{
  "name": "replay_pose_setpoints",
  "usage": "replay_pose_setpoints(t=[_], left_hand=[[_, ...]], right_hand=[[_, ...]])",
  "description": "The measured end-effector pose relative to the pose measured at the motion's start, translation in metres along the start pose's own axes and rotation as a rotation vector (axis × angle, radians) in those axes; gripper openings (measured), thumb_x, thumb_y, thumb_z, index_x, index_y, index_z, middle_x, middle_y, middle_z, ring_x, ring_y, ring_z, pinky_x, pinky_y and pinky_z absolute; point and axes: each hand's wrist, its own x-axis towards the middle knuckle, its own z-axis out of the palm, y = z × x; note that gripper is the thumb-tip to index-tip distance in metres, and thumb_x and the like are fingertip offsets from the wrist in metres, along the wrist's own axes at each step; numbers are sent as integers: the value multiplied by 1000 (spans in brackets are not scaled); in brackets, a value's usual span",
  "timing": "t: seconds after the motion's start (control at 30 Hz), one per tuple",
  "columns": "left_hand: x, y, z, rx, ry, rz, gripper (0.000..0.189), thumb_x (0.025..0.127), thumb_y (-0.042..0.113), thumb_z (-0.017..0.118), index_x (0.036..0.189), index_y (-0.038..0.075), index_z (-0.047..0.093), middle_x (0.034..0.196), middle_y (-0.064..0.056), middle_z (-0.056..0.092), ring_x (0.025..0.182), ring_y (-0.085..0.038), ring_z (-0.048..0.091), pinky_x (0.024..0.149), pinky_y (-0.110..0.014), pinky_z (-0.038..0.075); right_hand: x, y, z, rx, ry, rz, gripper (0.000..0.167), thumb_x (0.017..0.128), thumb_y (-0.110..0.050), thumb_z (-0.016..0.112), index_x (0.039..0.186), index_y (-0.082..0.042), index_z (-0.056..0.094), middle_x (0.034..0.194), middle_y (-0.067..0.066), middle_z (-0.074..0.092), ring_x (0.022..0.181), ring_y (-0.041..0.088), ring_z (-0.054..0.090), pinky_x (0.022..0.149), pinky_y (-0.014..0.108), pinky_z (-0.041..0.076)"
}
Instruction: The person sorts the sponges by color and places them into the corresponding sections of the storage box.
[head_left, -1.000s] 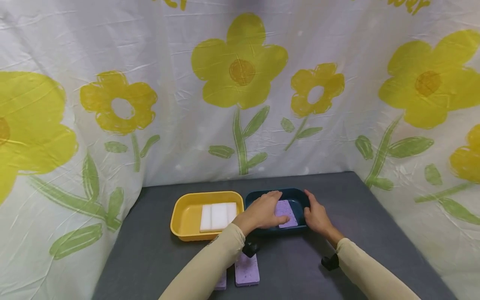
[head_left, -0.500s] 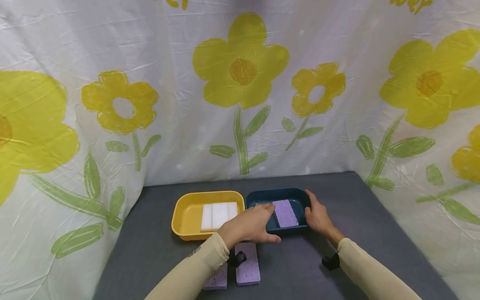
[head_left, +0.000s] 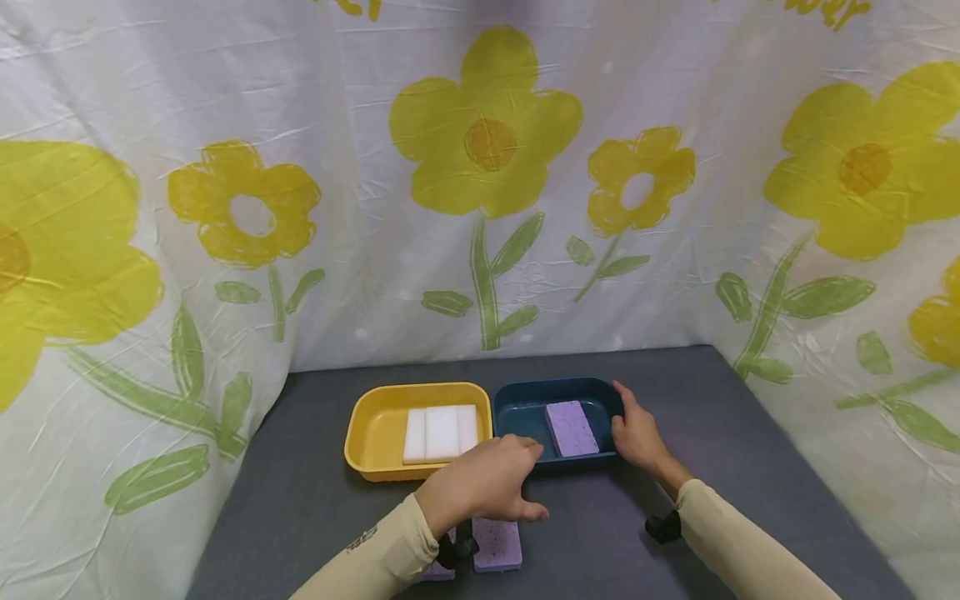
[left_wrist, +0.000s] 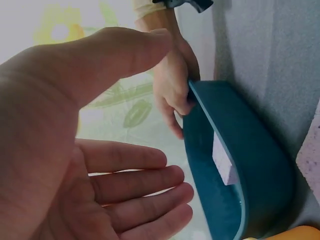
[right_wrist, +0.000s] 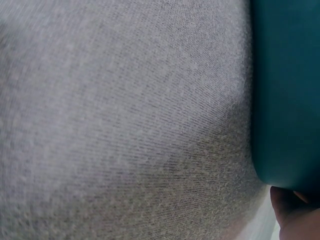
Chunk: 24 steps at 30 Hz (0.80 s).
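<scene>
My right hand (head_left: 639, 429) holds the right end of a dark teal tray (head_left: 519, 408), fingers and thumb at its wall. Inside that tray lies a purple speckled sponge (head_left: 572, 428), flat and slightly turned. My left hand (head_left: 483, 479) hovers in front of the gap between the trays, holding nothing; the left wrist view shows its fingers (left_wrist: 145, 182) extended and thumb apart. Below it on the table lie two more purple sponges, one at the right (head_left: 497, 546) and one at the left (head_left: 438, 572), both partly hidden by the left hand and wrist.
A yellow tray (head_left: 378, 429) stands left against the teal one, with white sponge blocks (head_left: 441, 433) side by side in it. Dark grey cloth (head_left: 600, 533) covers the table. A flower-printed curtain (head_left: 360, 292) hangs behind and at both sides.
My left hand has drawn back from over the purple sponge in the teal tray, toward the left and nearer to me, leaving the sponge there. The right hand has stayed on the tray.
</scene>
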Motion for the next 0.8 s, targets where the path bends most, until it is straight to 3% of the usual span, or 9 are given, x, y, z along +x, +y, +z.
replay_pose_setpoints(t=[0.07,0.23,0.5,0.7,0.8], left_hand=[[-5,2,1,14,-8,2,81,89,62,85,147,7,66,146,-4,70,126,-18,71,104,-33,59],[-13,3,5,49,-19,19,79,87,63,86,141,8,69,135,-1,73,115,-12,73,97,-30,61],[-21,-1,20,106,-48,10,73,81,64,91,128,10,74,112,2,75,97,-8,69,91,-26,61],[-25,-2,36,136,-47,-24,78,73,65,96,122,9,74,107,-1,74,96,-9,68,91,-28,61],[-27,-2,43,155,-31,-36,81,68,64,99,120,7,73,104,-1,72,95,-10,68,91,-28,61]], right_hand=[[0,1,0,2,1,0,67,104,1,44,169,3,28,160,36,49,103,39,59,104,59,46],[1,1,1,9,7,7,67,104,2,44,169,3,28,154,35,53,80,30,54,98,55,45],[-3,-5,-1,5,7,7,66,105,3,45,169,4,28,161,36,49,107,39,59,104,57,46],[-1,1,0,25,17,-8,67,103,2,45,168,4,30,154,36,53,93,37,59,99,58,46],[4,16,6,45,59,-59,68,101,-1,47,167,4,33,148,37,56,88,36,58,94,56,47]])
